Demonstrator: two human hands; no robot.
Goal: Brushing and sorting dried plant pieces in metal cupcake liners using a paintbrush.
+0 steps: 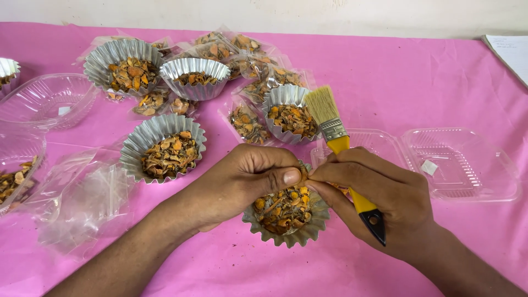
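Head view: we see both hands meeting over a fluted foil cup [286,223] of dried orange-brown pieces, near centre on the desk. Left hand [247,181] is curled shut, thumb and forefinger pinching a small piece right at the cup's far rim; we judge the fist sits there to steady the cup while picking. Right hand [379,195] is closed round the yellow handle of a paintbrush [344,148], bristles pointing far and up, clear of the cup. Its fingertips touch the left thumb, so the brush looks parked in the palm to keep the fingers free.

Far left: three more filled foil cups [165,148], with filled clear bags [247,124] lying under and beside them. Left edge: empty clear bowl [47,99] and an empty bag [88,198]. Right: open clear clamshell box [456,162].

The desk has a pink cloth [396,77]; pale wall at the far edge, a paper corner far right.
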